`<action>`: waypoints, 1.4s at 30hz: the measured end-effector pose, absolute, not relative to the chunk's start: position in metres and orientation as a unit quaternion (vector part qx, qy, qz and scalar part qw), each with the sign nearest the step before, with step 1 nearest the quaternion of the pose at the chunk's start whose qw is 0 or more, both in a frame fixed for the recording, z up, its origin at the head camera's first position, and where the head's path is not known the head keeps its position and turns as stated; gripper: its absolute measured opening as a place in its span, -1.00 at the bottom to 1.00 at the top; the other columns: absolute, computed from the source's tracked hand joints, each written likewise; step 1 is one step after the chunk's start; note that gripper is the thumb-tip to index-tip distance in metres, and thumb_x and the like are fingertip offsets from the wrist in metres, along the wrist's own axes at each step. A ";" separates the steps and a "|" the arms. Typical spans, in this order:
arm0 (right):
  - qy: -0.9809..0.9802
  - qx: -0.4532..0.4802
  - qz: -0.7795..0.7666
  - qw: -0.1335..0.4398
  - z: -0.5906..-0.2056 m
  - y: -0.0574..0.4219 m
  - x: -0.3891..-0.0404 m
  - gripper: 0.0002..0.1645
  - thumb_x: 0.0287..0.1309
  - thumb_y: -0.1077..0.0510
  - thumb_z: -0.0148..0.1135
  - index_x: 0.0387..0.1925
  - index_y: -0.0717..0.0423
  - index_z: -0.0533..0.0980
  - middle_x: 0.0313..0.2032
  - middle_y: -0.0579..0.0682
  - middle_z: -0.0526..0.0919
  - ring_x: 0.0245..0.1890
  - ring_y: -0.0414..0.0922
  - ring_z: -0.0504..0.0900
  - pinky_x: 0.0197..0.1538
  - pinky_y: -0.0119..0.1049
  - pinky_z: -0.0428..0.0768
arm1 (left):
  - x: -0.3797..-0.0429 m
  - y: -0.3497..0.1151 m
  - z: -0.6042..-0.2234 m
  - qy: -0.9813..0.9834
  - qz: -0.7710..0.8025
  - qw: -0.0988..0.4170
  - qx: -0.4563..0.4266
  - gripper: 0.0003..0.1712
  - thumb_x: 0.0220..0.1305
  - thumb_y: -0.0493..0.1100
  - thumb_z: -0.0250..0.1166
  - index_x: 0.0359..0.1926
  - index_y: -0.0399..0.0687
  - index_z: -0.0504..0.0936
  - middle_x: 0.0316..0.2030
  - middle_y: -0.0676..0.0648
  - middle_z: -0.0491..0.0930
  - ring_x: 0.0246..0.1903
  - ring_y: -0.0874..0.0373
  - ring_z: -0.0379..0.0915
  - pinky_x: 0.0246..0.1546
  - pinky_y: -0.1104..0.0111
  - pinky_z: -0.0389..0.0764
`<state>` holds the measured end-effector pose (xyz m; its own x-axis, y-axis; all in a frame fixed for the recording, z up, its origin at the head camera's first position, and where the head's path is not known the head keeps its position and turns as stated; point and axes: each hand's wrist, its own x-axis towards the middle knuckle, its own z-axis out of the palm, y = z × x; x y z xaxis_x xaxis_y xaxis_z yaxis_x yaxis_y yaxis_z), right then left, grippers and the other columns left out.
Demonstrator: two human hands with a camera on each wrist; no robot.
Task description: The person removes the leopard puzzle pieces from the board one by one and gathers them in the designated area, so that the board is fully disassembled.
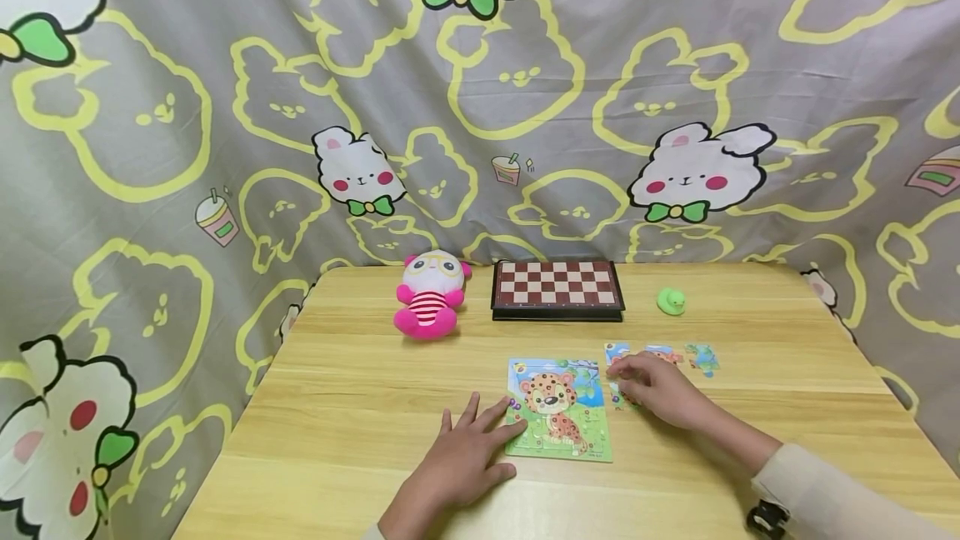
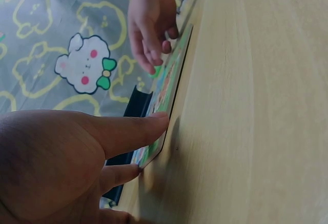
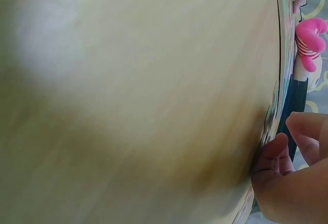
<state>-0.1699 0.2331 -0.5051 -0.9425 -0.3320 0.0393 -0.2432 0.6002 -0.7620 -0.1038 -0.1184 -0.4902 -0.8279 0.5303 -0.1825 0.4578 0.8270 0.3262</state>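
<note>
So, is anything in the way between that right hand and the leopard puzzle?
Only loose puzzle pieces, lying low on the table beside the right edge of the leopard puzzle, near the right hand. Nothing else visible stands between them; the chessboard and green duck sit farther back.

Pale wood-grain worktop (image 1: 337, 415). Along its back, left to right: pink-and-white toy panda (image 1: 429, 307), checkered game board (image 1: 557, 283), green toy duck (image 1: 672, 302). Nearer front: leopard puzzle (image 1: 558, 411), loose puzzle pieces (image 1: 702, 358) to its right.
</note>
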 end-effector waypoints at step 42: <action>0.874 -0.192 -0.437 0.096 -0.505 0.152 -0.169 -0.49 0.13 0.31 0.48 0.14 0.27 0.60 -0.22 -0.01 0.58 -0.32 -0.20 0.47 -0.28 -0.42 0.54 | -0.105 -0.119 -0.492 0.948 0.129 0.131 0.261 -0.29 0.39 0.26 0.26 0.51 0.53 0.33 0.61 0.14 0.05 0.56 -0.36 -0.09 0.31 -0.52 0.09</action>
